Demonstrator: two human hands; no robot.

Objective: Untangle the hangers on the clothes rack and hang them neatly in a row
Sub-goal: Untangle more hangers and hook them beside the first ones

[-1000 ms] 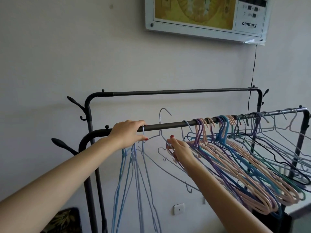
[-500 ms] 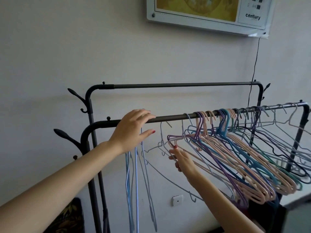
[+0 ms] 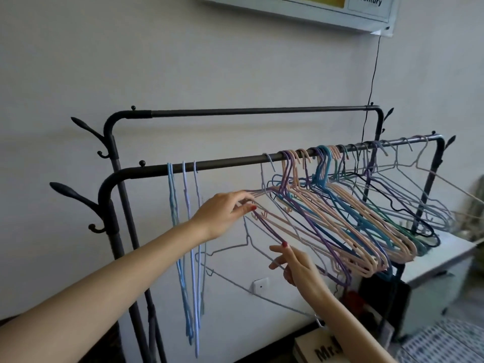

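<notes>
Just right of the left hand (image 3: 222, 212), tangled bunch of pink, purple and blue plastic-coated wire hangers (image 3: 337, 213) hangs off the front rail of the dark metal clothes rack (image 3: 225, 163), hooks crowded together, bodies splayed down to the right. Left hand's fingers pinch the near tip of a purple hanger (image 3: 264, 222) at the bunch's left edge. Right hand (image 3: 296, 268) sits below and right of the left one, fingers loosely spread, index tip touching the same purple hanger's lower bar; whether it grips anything, cannot tell. Pale grey wire hanger (image 3: 248, 247) dangles crooked between the two hands, hook end low near the right forearm. Left of the left hand, three light-blue wire hangers (image 3: 186, 231) hang straight and apart on the rail. Back rail bare. White wall socket (image 3: 260, 285) shows below the hands.
</notes>
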